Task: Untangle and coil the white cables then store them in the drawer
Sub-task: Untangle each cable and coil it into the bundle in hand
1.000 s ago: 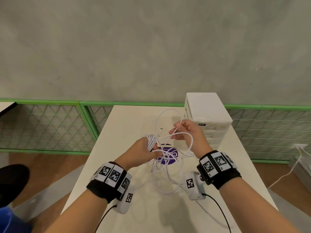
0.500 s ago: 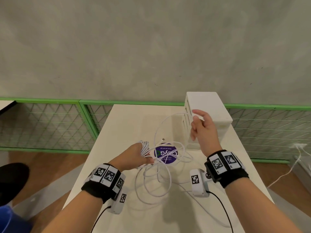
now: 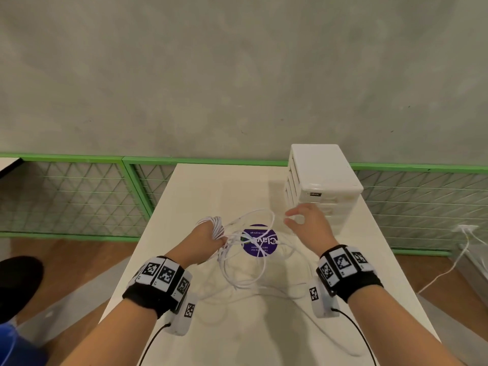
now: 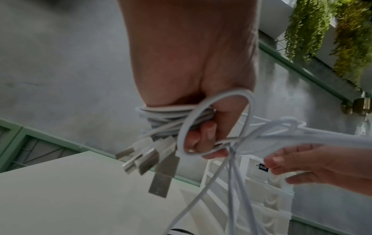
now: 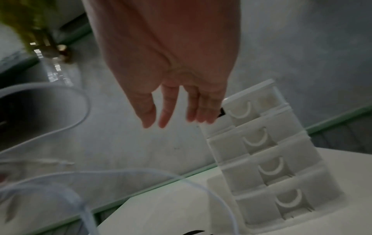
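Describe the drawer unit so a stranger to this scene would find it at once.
Start from the long pale table that runs toward the grey wall. At its far right corner stands the white drawer unit, just past the right hand. It is the only boxy upright thing there: four stacked drawers, all closed, with curved handles and a small black label.

Smooth white plastic-sheathed cables (image 3: 245, 262) with dull metal plugs (image 4: 161, 184), glossy white plastic drawer unit (image 3: 322, 173), matt cream tabletop (image 3: 211, 188), rough grey plaster wall (image 3: 237, 75), black cloth wristbands (image 3: 155, 297)
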`<state>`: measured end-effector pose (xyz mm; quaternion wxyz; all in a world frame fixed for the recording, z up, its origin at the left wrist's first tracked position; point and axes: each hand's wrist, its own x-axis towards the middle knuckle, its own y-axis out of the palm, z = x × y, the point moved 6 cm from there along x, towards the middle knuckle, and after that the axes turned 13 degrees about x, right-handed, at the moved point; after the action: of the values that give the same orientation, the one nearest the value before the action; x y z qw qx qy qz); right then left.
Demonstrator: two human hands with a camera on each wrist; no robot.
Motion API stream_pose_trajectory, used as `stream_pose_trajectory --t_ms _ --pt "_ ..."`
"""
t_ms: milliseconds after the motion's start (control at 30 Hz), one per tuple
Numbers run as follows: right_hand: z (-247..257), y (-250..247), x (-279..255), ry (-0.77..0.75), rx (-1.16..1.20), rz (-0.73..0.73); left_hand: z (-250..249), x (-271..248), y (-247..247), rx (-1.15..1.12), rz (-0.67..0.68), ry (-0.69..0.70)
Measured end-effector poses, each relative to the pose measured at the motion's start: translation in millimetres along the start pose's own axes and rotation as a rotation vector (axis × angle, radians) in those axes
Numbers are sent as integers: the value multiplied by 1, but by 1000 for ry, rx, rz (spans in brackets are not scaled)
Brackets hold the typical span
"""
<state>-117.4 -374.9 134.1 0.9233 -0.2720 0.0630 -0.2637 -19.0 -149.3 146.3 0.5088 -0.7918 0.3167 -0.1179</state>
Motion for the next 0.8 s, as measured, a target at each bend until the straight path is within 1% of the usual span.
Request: stream_pose_trajectory --t_ms 33,67,133,167,200,300,400,433,533,600,667,733,800 --pt "9 12 -3 -48 24 90 -2 1 0 -4 -4 9" --pt "16 27 -6 -60 55 208 -5 2 -1 -13 -5 21" --pt "26 54 -15 -30 152 433 -12 3 -2 -40 -4 65" --pt "28 63 -17 -27 183 496 -16 3 -2 -55 -5 95" --pt "29 69 -18 -30 204 521 -19 3 -3 -66 -6 121" --pt "27 74 -16 14 302 473 -21 5 -3 -77 -2 165" --pt "29 67 -13 -32 340 415 -19 7 -3 -60 -3 180" --pt "29 64 -12 -28 374 418 -17 7 -2 -50 4 179" --pt "28 61 -18 85 500 490 -16 8 4 -50 48 185" --pt "27 62 -22 116 485 544 -18 7 5 -60 62 200" --pt "25 63 -22 81 439 575 -23 7 5 -40 56 223" --pt "23 59 -20 63 405 584 -26 6 6 -11 65 246" --pt "18 48 -16 72 374 545 -25 5 7 20 79 228"
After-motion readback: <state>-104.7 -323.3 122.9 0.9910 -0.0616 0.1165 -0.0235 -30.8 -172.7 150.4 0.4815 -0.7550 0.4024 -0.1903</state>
